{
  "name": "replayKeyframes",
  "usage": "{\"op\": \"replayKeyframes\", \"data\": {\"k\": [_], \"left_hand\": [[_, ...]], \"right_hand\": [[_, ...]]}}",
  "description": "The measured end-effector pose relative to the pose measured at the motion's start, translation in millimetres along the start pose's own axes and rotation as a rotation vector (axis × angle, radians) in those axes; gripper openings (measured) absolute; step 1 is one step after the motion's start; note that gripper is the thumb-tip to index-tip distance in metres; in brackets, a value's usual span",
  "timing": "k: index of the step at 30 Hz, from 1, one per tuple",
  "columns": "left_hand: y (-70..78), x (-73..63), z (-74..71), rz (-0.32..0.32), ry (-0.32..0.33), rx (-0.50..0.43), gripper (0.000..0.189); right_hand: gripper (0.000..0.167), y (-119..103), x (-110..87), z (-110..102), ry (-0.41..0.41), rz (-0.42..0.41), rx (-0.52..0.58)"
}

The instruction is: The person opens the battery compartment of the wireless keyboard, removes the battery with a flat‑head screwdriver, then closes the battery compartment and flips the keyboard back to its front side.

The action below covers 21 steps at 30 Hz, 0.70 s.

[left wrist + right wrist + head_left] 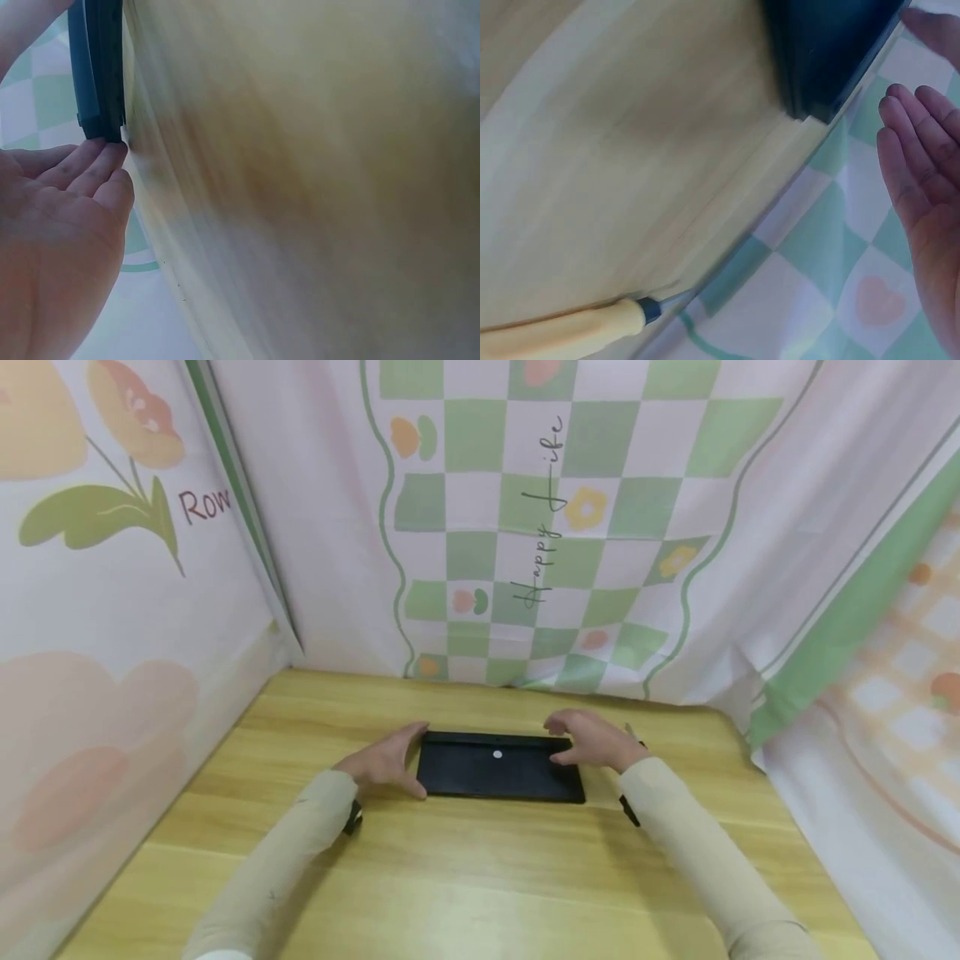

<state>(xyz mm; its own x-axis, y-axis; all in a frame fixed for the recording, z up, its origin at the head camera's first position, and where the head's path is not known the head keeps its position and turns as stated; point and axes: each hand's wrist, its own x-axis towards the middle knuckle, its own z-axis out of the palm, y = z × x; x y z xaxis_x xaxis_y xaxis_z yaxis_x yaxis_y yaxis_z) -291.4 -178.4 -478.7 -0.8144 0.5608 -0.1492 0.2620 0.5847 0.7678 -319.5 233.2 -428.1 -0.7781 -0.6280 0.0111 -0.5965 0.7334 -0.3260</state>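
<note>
Black case (495, 777), left hand (385, 762) touching end, right hand (597, 742) near

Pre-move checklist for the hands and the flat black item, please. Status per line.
1. Black item within the table's edges: ok.
2. Left hand at the item's left end, fingertips touching: ok.
3. Right hand fingers on the item: not ok, apart from it.
4. Right thumb contact: cannot tell.
5. Yellow-handled tool apart from the item: ok.
6. Item's underside: cannot tell, hidden.
</note>
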Motion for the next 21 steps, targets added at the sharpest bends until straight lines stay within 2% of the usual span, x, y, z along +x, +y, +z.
{"op": "replayKeyframes", "data": {"k": [6, 12, 21], "left_hand": [[0.9, 0.8, 1.6, -0.013, 0.003, 0.007, 0.134], [1.5, 2.6, 2.6, 0.004, 0.009, 0.05, 0.133], [-0.7, 2.2, 0.4, 0.008, 0.0, 0.043, 0.133]], "right_hand": [[0.039, -2, 13.3, 5, 0.002, -0.066, -0.037], [0.031, 1, 18.7, 9, -0.008, -0.065, -0.052], [0.023, 1, 27.8, 7, -0.026, -0.073, -0.077]]}}
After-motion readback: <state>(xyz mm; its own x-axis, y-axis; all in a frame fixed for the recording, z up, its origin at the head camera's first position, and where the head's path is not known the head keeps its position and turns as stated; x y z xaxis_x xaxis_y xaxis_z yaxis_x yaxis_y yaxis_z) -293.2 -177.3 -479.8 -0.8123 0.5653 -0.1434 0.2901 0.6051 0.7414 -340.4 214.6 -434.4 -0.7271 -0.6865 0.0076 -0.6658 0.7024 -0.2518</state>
